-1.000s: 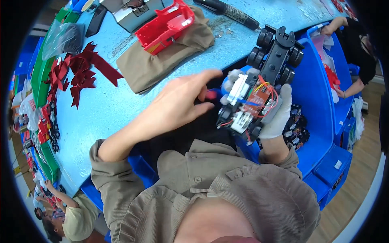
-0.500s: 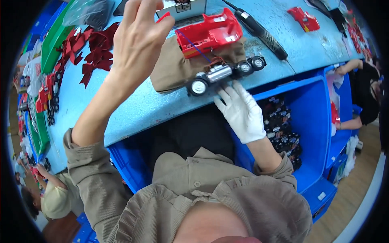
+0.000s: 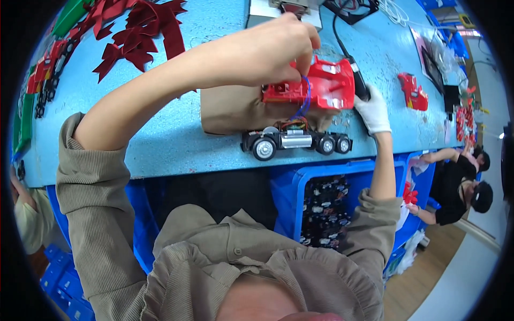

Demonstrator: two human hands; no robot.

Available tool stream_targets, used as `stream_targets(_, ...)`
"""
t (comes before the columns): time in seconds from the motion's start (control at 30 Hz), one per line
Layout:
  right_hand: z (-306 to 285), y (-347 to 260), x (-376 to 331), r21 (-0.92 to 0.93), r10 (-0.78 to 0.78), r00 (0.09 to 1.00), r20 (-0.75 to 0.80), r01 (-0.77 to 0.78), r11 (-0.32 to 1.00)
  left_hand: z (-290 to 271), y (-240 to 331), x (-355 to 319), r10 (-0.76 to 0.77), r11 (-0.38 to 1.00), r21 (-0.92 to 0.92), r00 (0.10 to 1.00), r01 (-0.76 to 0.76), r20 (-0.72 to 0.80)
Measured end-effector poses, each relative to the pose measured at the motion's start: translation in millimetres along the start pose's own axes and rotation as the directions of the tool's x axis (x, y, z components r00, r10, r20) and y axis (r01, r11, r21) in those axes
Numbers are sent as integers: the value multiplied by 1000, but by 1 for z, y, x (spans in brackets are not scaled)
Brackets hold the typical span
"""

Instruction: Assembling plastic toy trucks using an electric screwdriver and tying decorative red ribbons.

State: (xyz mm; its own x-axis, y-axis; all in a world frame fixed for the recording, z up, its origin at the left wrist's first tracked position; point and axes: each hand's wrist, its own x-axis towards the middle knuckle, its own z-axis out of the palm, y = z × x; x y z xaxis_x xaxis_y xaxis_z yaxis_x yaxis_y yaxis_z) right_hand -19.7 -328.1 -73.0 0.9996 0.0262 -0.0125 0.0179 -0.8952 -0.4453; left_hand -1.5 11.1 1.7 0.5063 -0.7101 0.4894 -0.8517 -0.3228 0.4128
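Note:
My bare left hand [image 3: 286, 51] reaches over the red plastic toy truck body [image 3: 334, 83], its fingers pinched together at the left part. What the fingertips hold is hidden. Blue wire [image 3: 308, 99] runs from beside those fingertips down to the black truck chassis [image 3: 296, 141], which stands on its wheels at the table's near edge. A folded brown cloth [image 3: 227, 112] lies under the body. To the right, my white-gloved right hand [image 3: 375, 112] is closed around the lower end of a black corded handheld tool [image 3: 357, 77].
Dark red bows [image 3: 142, 35] lie at the back left. Another red body [image 3: 413, 92] rests on the right of the blue table [image 3: 176, 155]. Below the near edge, a blue bin [image 3: 300, 200] contains many black parts. People work at both sides.
My left hand has come down and right to the truck body. My right hand has left the chassis for the black tool. The view has shifted.

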Motion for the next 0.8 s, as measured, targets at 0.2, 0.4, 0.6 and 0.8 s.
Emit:
stream_targets(0.2, -40, -6, -4, 423, 186, 981, -58, -145, 895, 10, 0, -2, -151, 988, 29, 957, 149, 247)
stream_targets(0.4, -129, -84, 18, 971, -29, 983, -183, 176, -163, 8, -2, 14, -313, 926, 22, 735, 376, 601)
stream_targets(0.6, -149, -136, 69, 914, -314, 873, -372, 286, -288, 15, -4, -2, -198, 963, -94, 898, 254, 394)
stream_targets(0.8, -62, -207, 119, 918, -603, 694, -395, 331, -219, 6, -3, -4, -190, 950, -137, 867, 281, 460)
